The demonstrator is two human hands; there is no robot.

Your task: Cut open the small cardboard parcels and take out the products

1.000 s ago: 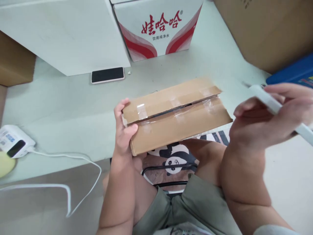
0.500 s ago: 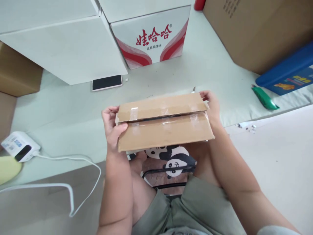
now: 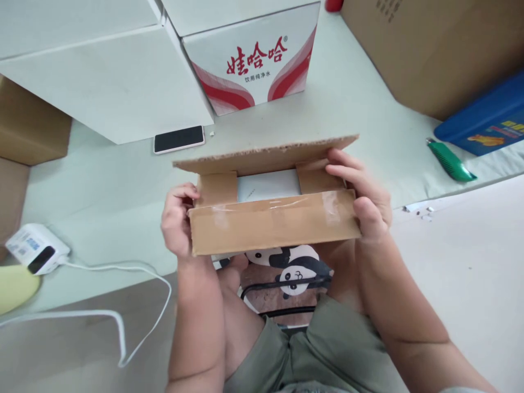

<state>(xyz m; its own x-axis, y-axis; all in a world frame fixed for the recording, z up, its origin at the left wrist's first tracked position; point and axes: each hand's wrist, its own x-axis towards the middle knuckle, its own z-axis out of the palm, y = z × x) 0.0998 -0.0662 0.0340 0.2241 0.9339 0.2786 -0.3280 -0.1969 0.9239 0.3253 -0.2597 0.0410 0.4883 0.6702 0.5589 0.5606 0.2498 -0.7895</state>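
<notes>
Between my two hands is a brown cardboard box (image 3: 274, 224), held above my lap at the table's front edge. Its far long flap (image 3: 262, 155) stands raised, and the near flap faces me with strips of clear tape on it. Through the gap, between two short inner flaps, a pale flat surface (image 3: 268, 185) shows; what it belongs to I cannot tell. My left hand (image 3: 178, 221) grips the box's left end, fingers curled at the corner. My right hand (image 3: 364, 196) holds the right end, its fingers on the right inner flap and its thumb at the near corner.
On the pale green tabletop (image 3: 123, 202) lie a phone (image 3: 179, 140) and a green-handled tool (image 3: 452, 160). White cartons (image 3: 254, 71) stand behind. A big brown carton (image 3: 426, 54) and a blue container (image 3: 487, 120) are at right. A white device (image 3: 39, 248) with a cable sits left.
The box's long flaps have parted and the far one has swung up, exposing the inside. My right hand has shifted from the far corner onto the right end.
</notes>
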